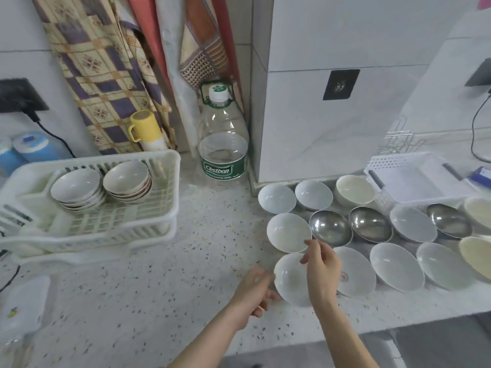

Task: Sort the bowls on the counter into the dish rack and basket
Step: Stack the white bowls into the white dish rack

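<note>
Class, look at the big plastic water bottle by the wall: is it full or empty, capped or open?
Empty and capped. The water bottle is see-through with no water line, and its white cap sits on top.

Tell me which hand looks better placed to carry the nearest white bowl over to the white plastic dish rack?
Probably the left hand. It already grips the near rim of the white ceramic bowl, and it lies on the side towards the white plastic dish rack. The right hand hovers over the bowls, its fingertips reaching towards another one.
</note>
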The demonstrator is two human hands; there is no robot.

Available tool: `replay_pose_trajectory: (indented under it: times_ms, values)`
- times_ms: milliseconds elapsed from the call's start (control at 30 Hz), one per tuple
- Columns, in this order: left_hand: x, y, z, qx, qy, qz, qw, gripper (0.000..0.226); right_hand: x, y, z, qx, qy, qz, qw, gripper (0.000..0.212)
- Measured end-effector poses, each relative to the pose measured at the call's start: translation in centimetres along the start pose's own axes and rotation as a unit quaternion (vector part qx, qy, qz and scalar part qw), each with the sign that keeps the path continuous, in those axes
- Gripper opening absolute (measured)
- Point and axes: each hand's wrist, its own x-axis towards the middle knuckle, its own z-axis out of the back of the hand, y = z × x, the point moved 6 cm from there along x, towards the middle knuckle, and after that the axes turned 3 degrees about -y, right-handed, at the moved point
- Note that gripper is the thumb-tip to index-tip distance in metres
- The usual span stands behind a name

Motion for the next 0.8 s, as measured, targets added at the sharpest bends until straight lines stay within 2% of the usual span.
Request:
replay_pose_trajectory:
  times_ms: [67,233,467,633,800]
  values:
    - [0.1,0.5,-1.4,0.013,0.002,0.005,1.000,0.040,-0.1,-1.8,2.2,0.007,-0.026,-0.022,0.999,0.027]
    - [0.2,1.2,-3.6,0.022,0.009,0.019,1.000,0.035,-1.1,-6.4,5.7,0.018,-0.060,-0.090,0.994,0.041]
    - [0.7,1.6,-4.0,-0.022,-0.010,0.031,0.999,0.045,-0.6,-10.8,7.0,0.061,-0.030,-0.272,0.960,0.049]
    - [0.5,1.7,-3.1,-0.036,-0.025,0.023,0.999,0.049,-0.4,-11.6,7.3,0.059,-0.039,-0.301,0.951,0.048]
    - [-0.2,1.3,-2.0,-0.054,-0.020,0.012,0.998,0.046,-0.9,-11.6,7.9,0.070,-0.109,-0.292,0.948,0.043]
